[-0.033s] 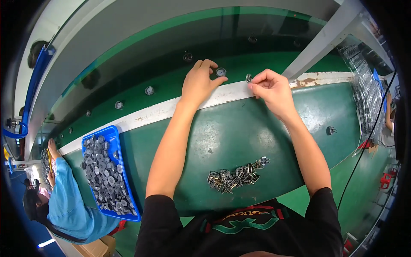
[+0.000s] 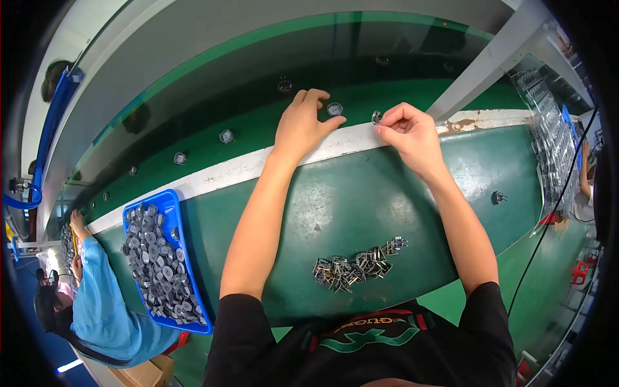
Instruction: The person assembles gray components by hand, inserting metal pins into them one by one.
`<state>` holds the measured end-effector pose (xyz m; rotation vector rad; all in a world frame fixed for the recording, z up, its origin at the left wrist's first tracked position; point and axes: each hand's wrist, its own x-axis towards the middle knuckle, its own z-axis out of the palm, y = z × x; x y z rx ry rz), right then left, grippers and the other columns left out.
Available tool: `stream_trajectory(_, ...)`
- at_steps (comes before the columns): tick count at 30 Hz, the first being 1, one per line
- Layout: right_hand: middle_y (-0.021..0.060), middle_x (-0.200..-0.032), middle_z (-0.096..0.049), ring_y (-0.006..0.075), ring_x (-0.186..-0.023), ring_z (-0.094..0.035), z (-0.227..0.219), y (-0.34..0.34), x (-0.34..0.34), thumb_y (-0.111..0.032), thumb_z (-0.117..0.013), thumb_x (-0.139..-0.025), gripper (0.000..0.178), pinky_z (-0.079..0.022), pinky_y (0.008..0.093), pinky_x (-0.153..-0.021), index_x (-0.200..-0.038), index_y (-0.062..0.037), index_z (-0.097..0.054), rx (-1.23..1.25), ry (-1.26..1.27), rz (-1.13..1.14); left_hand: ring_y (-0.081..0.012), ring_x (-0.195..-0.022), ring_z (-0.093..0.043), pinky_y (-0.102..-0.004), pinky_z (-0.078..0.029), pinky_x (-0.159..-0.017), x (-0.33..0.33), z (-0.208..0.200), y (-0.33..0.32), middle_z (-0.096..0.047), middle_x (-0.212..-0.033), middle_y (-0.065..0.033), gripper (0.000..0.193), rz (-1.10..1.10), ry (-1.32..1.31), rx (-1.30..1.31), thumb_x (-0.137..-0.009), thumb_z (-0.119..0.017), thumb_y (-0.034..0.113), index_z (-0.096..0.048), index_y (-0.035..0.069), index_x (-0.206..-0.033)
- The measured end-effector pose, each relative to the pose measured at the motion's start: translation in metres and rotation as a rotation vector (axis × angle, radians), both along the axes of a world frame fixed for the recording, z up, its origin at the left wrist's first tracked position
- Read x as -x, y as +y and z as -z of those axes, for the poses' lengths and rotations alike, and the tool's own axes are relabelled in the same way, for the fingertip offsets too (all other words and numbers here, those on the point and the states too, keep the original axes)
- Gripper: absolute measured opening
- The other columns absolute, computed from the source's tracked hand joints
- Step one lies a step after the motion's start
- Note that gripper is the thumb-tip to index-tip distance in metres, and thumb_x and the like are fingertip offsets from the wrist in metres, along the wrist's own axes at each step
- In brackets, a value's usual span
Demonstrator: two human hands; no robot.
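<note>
Over the white rail's far side, my left hand [image 2: 300,127] reaches onto the green belt, thumb and fingers apart. A small round grey-and-clear part [image 2: 334,109] lies on the belt just right of its fingers, not gripped. My right hand [image 2: 410,135] pinches a small round part with a dark, metallic look [image 2: 376,117] between thumb and fingertips, above the rail. Its details are too small to make out. On the green table between my forearms lies a pile of small dark parts with metal prongs [image 2: 351,267]. One similar pronged part [image 2: 498,197] lies alone beyond my right forearm.
A blue tray [image 2: 201,303] full of round grey parts stands left of my left arm. The white rail [image 2: 213,178] divides table from belt, where several round parts [image 2: 226,137] lie spaced out. A slanted post [image 2: 474,68] rises at right. A co-worker in blue [image 2: 109,303] sits at left.
The round parts on the belt have shifted very slightly to the right. Both my hands keep nearly the same pose.
</note>
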<state>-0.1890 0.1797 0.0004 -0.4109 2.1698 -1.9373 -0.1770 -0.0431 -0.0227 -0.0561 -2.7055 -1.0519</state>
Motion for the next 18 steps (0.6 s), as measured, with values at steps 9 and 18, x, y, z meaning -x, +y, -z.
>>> stream_trajectory(9, 0.0029, -0.082, -0.067, 0.0076, -0.076, -0.063, -0.004, -0.014, 0.02, -0.001, -0.072, -0.085, 0.015, -0.052, 0.0228, -0.07, -0.099, 0.003, -0.067, -0.156, 0.153, -0.047, -0.0287, -0.096, -0.065, -0.0373, -0.051, -0.081, 0.011, 0.006, -0.002, -0.066, -0.109, -0.0091, 0.031, 0.18, 0.055, 0.011, -0.085, -0.069, 0.012, -0.069, 0.01, -0.115)
stream_trajectory(18, 0.0051, -0.086, -0.066, 0.0115, -0.076, -0.065, -0.009, -0.019, 0.047, 0.0, -0.067, -0.089, 0.011, -0.053, 0.0251, -0.068, -0.099, 0.003, -0.072, -0.305, 0.064, -0.114, -0.0279, -0.095, -0.066, -0.0381, -0.053, -0.081, 0.023, 0.007, 0.0, -0.064, -0.101, -0.0103, 0.032, 0.165, -0.071, -0.094, -0.079, -0.074, 0.017, -0.069, 0.007, -0.109)
